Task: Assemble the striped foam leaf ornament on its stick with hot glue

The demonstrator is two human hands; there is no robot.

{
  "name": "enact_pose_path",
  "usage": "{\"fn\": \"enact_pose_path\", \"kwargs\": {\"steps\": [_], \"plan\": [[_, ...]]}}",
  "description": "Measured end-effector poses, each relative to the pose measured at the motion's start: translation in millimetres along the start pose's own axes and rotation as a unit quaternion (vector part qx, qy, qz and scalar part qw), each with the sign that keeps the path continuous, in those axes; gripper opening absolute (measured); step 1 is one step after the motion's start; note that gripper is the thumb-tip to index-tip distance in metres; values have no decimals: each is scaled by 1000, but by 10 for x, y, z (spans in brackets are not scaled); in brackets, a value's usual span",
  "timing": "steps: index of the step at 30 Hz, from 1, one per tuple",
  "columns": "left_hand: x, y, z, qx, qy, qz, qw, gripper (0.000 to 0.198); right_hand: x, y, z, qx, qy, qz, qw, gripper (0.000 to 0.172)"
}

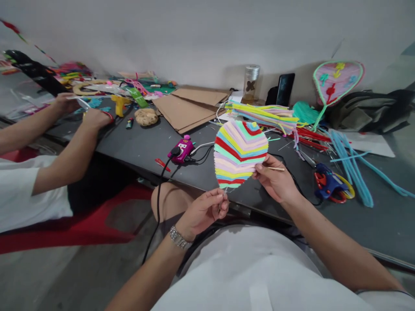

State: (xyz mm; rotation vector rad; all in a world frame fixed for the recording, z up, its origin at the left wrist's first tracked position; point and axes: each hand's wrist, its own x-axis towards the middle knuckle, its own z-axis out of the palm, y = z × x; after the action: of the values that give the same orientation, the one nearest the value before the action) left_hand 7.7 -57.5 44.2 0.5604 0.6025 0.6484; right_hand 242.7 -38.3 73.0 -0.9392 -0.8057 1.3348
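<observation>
A pipe-cleaner fan, rounded and covered in chevron stripes of red, yellow, blue, green and lilac, is held up above the table's front edge. My left hand is closed on the thin wire stem at its lower tip. Fingers of my right hand pinch the fan's right edge, and a short wooden stick pokes out between them. Behind the fan lies a bundle of pastel pipe cleaners. A blue glue gun rests on the table to the right of my right hand.
On the grey table are a purple power socket with cables, cardboard sheets, a bottle, a phone and blue pipe cleaners. A finished-looking pink fan leans near a bag. At left, a co-worker's hands hold scissors.
</observation>
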Motion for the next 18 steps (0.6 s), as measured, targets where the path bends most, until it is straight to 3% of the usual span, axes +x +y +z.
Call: {"fn": "enact_pose_path", "kwargs": {"steps": [6,9,14,18], "plan": [[-69,-24,64,21,-40,-44,998,29,36,48,-99,6,-66,-2,998,32],[-77,-36,108,28,-31,-28,999,28,47,58,-144,-21,-49,-10,999,31],[-61,19,114,106,49,60,991,25,-20,33,-258,-95,45,-21,994,33],[-52,79,71,210,142,176,951,24,-151,-38,-276,-126,79,-65,987,27]]}}
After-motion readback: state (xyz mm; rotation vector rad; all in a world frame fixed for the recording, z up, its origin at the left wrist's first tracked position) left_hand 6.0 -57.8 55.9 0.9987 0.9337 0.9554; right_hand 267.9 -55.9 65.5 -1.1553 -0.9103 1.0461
